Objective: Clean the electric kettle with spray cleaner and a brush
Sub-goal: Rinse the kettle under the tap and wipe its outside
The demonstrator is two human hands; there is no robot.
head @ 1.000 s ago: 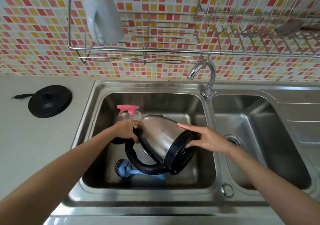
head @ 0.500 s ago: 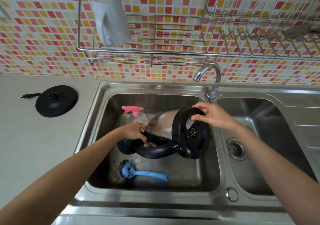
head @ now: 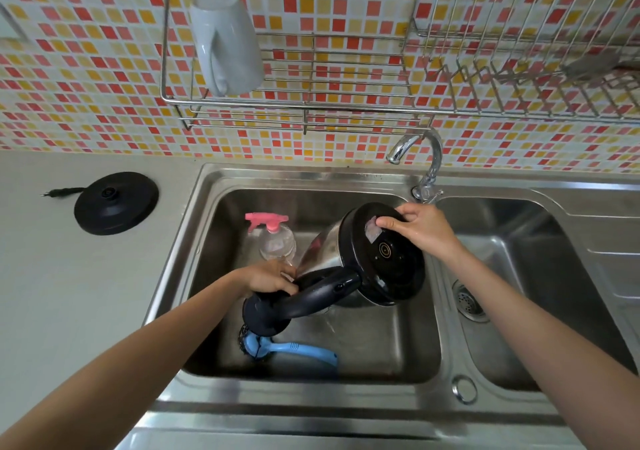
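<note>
The steel electric kettle lies tipped on its side over the left sink basin, its black underside turned toward me. My left hand grips the black handle near its upper end. My right hand holds the rim of the black base, fingers curled over its top edge. A clear spray bottle with a pink trigger stands in the basin behind my left hand. The blue brush lies on the basin floor at the front, its head partly hidden under the kettle's open lid.
The kettle's round black power base sits on the grey counter to the left. A chrome tap rises between the two basins. The right basin has a drain strainer. A wire rack with a white mug hangs on the tiled wall.
The kettle has been tipped over from spout-up to lying with its black underside facing me. My right hand moved from the kettle's side to the top rim of the base.
</note>
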